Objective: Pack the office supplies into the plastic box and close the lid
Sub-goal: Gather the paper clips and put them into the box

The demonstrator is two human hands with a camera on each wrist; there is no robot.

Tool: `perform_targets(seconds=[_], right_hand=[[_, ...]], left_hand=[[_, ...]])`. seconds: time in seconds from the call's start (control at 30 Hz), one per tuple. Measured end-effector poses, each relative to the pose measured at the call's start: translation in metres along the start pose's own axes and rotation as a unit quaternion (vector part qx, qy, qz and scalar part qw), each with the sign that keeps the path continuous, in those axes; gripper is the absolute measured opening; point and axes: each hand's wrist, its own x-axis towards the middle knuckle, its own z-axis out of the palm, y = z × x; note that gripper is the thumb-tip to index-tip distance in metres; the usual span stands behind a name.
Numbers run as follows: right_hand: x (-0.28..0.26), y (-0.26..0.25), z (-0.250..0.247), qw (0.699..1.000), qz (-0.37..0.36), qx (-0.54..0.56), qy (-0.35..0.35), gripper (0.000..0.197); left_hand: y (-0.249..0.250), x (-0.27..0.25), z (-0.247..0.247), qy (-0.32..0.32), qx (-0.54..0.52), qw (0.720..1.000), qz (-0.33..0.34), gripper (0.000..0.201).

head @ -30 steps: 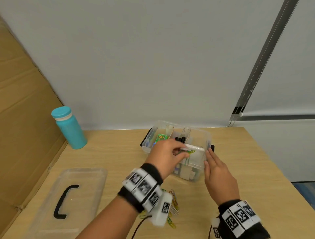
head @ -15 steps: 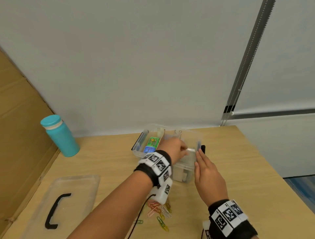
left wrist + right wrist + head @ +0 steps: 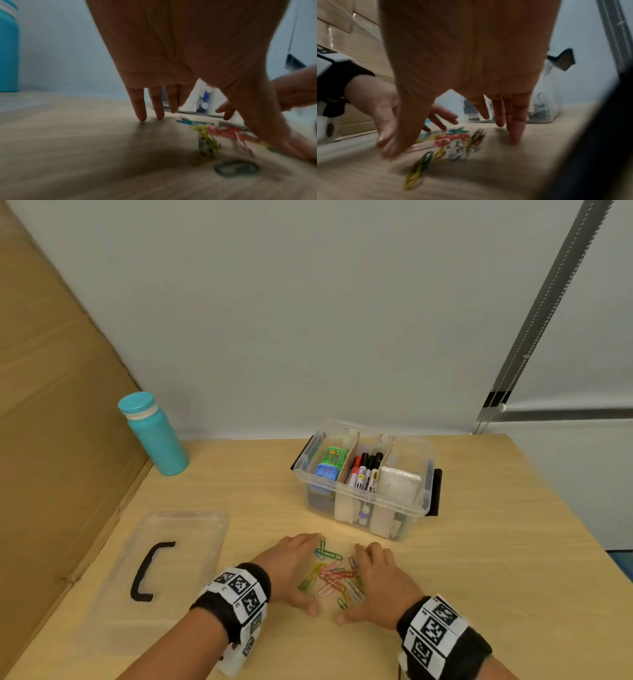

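The desk (image 3: 239,474) is light wood and carries every item. A cardboard panel (image 3: 51,405) stands along its left edge.

The plastic box (image 3: 424,498) sits open toward the rear of the desk, just beyond the paper clips. Dividers split it into compartments: small green and blue packs (image 3: 329,465) in the left one, markers (image 3: 364,474) in the middle one, a white block (image 3: 397,486) in the right one. Black latches show at both ends.

The lid (image 3: 185,529) lies flat, handle up, well to the left of the box.

A teal bottle (image 3: 154,434) stands upright left of the box, beside the cardboard.

The left hand (image 3: 291,568) rests fingertips-down, just left of the paper clips, fingers straight and spread, holding nothing. The left wrist view shows its fingertips (image 3: 141,116) touching the desk.

The right hand (image 3: 382,580) mirrors it just right of the paper clips, fingers extended, holding nothing.

The paper clips (image 3: 334,575), in mixed colours, lie in a loose pile between the two hands, in front of the box.
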Motion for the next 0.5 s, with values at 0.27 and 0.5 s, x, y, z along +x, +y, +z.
perform_targets(seconds=[0.27, 0.5], right_hand=[[0.01, -0.005, 0.011, 0.992, -0.002, 0.122, 0.03, 0.061], [0.016, -0.027, 0.02, 0.995, 0.013, 0.061, 0.083, 0.029]], left_hand=[[-0.003, 0.014, 0.004, 0.047, 0.026, 0.998, 0.028, 0.081], [0.012, 0.012, 0.01, 0.092, -0.042, 0.994, 0.036, 0.04]])
